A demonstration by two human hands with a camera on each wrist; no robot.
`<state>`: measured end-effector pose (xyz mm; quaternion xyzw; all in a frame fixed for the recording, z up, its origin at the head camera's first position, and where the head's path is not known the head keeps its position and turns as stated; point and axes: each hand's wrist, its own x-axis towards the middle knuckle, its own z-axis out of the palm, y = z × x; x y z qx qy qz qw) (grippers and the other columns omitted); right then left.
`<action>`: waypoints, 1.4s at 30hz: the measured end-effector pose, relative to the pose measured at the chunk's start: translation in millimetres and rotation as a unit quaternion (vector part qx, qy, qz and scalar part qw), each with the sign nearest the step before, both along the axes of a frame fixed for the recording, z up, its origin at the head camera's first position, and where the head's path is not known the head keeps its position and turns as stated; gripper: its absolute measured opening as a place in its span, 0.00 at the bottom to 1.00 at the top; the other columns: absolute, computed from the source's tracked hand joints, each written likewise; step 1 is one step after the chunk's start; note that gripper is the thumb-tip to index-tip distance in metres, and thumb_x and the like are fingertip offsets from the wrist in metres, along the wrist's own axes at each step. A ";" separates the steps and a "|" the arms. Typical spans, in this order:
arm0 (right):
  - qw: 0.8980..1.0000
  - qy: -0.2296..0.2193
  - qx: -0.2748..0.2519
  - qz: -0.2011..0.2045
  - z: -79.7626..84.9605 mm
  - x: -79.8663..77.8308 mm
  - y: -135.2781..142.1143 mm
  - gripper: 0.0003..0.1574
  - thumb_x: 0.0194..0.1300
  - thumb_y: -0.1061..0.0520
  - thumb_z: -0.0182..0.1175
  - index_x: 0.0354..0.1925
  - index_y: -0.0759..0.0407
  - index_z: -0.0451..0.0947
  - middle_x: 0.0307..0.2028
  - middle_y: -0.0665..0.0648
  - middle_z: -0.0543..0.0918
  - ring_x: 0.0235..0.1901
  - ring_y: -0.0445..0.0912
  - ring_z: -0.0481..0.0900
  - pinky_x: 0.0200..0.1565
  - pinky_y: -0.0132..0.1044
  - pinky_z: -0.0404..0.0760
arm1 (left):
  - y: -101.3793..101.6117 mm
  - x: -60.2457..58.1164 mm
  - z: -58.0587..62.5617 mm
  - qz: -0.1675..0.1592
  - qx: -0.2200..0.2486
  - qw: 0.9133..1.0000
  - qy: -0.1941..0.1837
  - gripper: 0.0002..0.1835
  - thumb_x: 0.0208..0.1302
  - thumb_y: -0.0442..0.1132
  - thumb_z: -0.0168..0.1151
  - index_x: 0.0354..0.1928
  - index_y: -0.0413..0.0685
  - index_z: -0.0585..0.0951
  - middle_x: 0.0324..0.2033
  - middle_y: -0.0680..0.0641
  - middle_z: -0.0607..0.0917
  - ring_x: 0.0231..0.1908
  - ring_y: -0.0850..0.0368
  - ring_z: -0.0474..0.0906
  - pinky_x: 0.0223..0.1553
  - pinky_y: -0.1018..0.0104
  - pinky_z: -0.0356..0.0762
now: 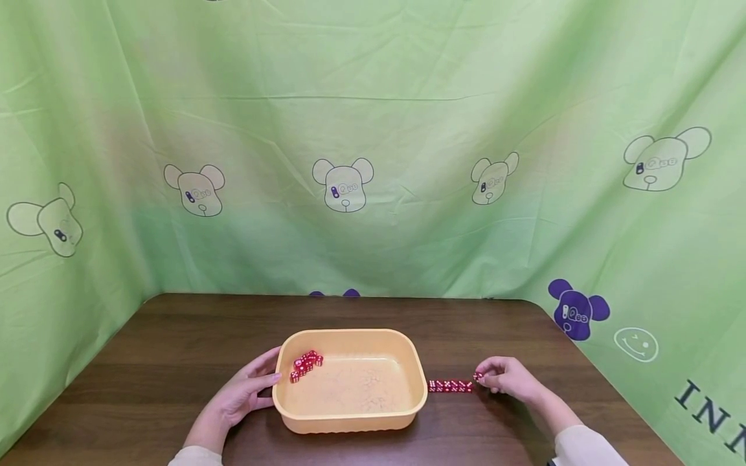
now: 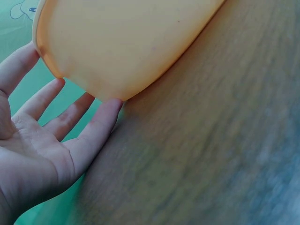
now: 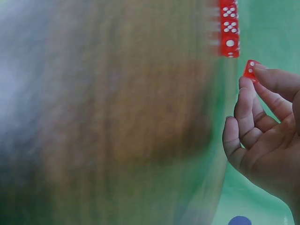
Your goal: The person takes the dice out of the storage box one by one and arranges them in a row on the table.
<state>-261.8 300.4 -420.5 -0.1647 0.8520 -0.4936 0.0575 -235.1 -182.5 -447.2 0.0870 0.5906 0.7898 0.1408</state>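
Note:
A pale orange plastic basin (image 1: 350, 424) stands near the table's middle. My left hand (image 1: 247, 391) holds its left end, thumb at the rim and the other fingertips spread against the outer wall. Several red dice with white pips (image 1: 305, 364) lie in a cluster inside the basin's left end. To the right of the basin runs a straight row of red dice (image 1: 450, 386), side by side on the table. My right hand (image 1: 507, 378) pinches a single red die (image 3: 251, 69) between thumb and fingertips, just off the row's right end.
The dark brown wooden table (image 1: 233, 317) has rounded back corners. Green cloth (image 1: 350, 259) printed with bear heads hangs behind it and along both sides.

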 end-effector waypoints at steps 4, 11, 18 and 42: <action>1.000 0.010 0.010 0.001 -5.4 0.4 1.5 0.12 0.48 0.70 0.56 0.31 0.81 0.69 0.21 0.54 0.75 0.18 0.39 0.69 0.20 0.31 0.71 | -0.2 -0.3 -0.3 -0.001 -0.001 1.000 0.000 0.35 0.56 0.33 0.54 0.64 0.42 0.50 0.61 0.34 0.52 0.48 0.48 0.67 0.40 0.51 0.71; 0.999 0.023 0.022 0.014 -7.7 1.6 -1.1 0.08 0.46 0.73 0.54 0.29 0.79 0.70 0.19 0.56 0.73 0.17 0.38 0.68 0.19 0.29 0.69 | -0.6 -0.5 -0.5 0.000 0.001 1.000 -0.005 0.35 0.56 0.32 0.54 0.64 0.42 0.51 0.60 0.35 0.53 0.48 0.48 0.68 0.40 0.52 0.71; 0.999 0.024 0.034 0.017 -8.7 2.4 -3.5 0.07 0.46 0.73 0.55 0.29 0.77 0.71 0.17 0.53 0.71 0.17 0.38 0.67 0.18 0.28 0.67 | -1.0 -0.4 -0.3 0.000 -0.002 1.000 -0.002 0.34 0.56 0.32 0.54 0.64 0.42 0.52 0.60 0.35 0.53 0.47 0.49 0.68 0.40 0.52 0.71; 0.997 0.014 0.062 -0.035 7.0 0.8 -7.9 0.13 0.48 0.68 0.58 0.33 0.77 0.71 0.20 0.54 0.73 0.19 0.45 0.70 0.21 0.36 0.72 | 0.0 1.3 1.3 -0.001 -0.008 1.000 0.003 0.34 0.57 0.33 0.53 0.64 0.41 0.51 0.60 0.34 0.53 0.48 0.49 0.68 0.40 0.52 0.71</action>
